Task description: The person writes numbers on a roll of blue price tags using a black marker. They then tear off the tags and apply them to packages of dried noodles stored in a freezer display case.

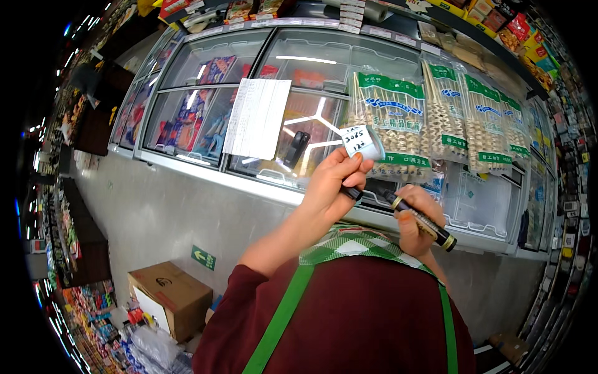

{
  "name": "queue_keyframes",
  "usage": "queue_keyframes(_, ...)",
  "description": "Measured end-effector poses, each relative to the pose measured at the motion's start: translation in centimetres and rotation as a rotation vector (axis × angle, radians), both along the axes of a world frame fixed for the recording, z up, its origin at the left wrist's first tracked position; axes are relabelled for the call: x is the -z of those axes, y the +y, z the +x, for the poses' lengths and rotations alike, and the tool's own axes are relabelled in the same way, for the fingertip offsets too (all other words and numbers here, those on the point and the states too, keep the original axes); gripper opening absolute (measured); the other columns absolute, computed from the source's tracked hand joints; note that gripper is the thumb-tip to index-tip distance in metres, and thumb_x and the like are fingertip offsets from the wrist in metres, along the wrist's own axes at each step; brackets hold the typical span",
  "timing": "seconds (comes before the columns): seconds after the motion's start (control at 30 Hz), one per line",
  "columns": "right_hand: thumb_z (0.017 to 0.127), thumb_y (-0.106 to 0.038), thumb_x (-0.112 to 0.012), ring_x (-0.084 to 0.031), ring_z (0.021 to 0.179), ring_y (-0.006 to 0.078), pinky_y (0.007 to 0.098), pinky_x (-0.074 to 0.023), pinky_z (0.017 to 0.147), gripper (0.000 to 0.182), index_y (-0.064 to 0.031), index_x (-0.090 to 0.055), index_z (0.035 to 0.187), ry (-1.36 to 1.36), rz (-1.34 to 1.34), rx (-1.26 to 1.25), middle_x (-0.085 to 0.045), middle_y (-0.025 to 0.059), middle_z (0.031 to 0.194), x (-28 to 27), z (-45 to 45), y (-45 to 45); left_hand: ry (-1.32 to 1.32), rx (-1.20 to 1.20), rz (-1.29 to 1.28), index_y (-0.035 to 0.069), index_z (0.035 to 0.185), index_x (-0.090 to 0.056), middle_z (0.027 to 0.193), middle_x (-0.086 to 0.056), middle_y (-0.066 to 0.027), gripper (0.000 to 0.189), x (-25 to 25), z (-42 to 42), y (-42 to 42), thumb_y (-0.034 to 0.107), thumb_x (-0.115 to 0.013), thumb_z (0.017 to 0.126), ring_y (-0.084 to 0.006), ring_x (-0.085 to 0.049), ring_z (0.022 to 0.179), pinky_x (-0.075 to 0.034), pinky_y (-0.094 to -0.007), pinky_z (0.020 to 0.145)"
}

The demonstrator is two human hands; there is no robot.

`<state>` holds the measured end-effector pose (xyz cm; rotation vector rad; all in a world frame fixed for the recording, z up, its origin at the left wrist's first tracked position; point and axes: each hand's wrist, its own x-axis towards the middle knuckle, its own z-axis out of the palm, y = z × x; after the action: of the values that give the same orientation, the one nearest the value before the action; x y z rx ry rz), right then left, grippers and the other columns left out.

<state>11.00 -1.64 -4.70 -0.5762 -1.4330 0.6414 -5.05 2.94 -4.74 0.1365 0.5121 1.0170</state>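
My left hand [334, 180] holds a roll of white labels [365, 142] with handwriting on the outer face. The same hand also grips a black marker cap [351, 191] below the roll. In my right hand [420, 217] is a black marker [424, 222] with gold bands, its tip end pointing toward the left hand. Both hands are above the front rim of a glass-topped chest freezer [261, 184]. Just beyond the label roll lies a clear bag of skewered food [390, 121] with green bands, flat on the freezer lid.
A sheet of paper [258, 119] bearing writing and a black stapler-like device [296, 148] rest on the glass. More skewer bags [486, 121] lie at the right. A cardboard box [175, 292] stands on the floor [154, 215] at the lower left, beside plastic wrapping [154, 346].
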Motion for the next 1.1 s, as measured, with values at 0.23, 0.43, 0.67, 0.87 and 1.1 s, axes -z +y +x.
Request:
queue_keyframes(0.23, 0.069, 0.0, -0.064, -0.053, 0.053, 0.0239, 0.0302, -0.0432, 0.051, 0.016, 0.0042, -0.05, 0.075, -0.074, -0.073, -0.13, -0.053, 0.0152, 0.064, -0.1, 1.7, -1.2, -0.102, -0.05, -0.036, 0.003, 0.102, -0.045, 0.084, -0.055, -0.0108, 0.013, -0.6, 2.4, -1.8, 0.005, -0.05, 0.09, -0.0041, -0.038, 0.054, -0.035, -0.0149, 0.052)
queue_keyframes(0.43, 0.066, 0.002, -0.067, -0.053, 0.053, 0.0219, 0.0296, -0.0405, 0.048, 0.017, 0.003, -0.053, 0.077, -0.197, -0.039, -0.104, -0.055, 0.0127, 0.065, 0.3, 2.5, -1.3, 0.036, -0.039, -0.007, 0.002, 0.101, -0.044, 0.078, -0.055, -0.0072, 0.013, -0.8, 4.5, -3.2, 0.005, -0.051, 0.09, -0.0042, -0.038, 0.052, -0.034, -0.0158, 0.052)
queue_keyframes(0.67, 0.084, -0.012, -0.057, -0.056, 0.063, 0.0182, 0.0289, -0.0462, 0.057, 0.018, 0.0004, -0.052, 0.097, 0.415, -0.699, -0.284, -0.058, 0.0128, 0.083, 3.5, 1.0, -4.3, 0.299, -0.302, 0.258, 0.002, 0.105, -0.039, 0.078, -0.049, -0.0033, 0.018, -1.8, 6.0, -5.0, 0.002, -0.046, 0.089, -0.0053, -0.038, 0.055, -0.034, -0.0195, 0.051)
queue_keyframes(0.87, 0.089, -0.015, -0.051, -0.057, 0.068, 0.0186, 0.0308, -0.0471, 0.059, 0.022, -0.0023, -0.049, 0.108, 0.729, -0.871, -0.564, -0.058, 0.013, 0.083, 3.8, -1.8, -1.4, 0.458, -0.387, 0.41, 0.001, 0.109, -0.037, 0.085, -0.053, -0.0077, 0.021, -2.4, 3.4, -3.3, 0.0, -0.045, 0.09, -0.0054, -0.045, 0.059, -0.038, -0.0175, 0.05)
queue_keyframes(1.1, 0.086, -0.003, -0.054, -0.06, 0.062, 0.0142, 0.0275, -0.0482, 0.054, 0.022, 0.0035, -0.047, 0.105, -0.024, -0.511, -0.043, -0.063, 0.0106, 0.072, 2.3, -5.8, 7.6, 0.538, -0.737, 0.372, 0.0, 0.104, -0.042, 0.098, -0.057, -0.0116, 0.016, 0.5, -6.7, 4.4, 0.001, -0.048, 0.09, -0.018, -0.062, 0.085, -0.047, -0.0204, 0.061)
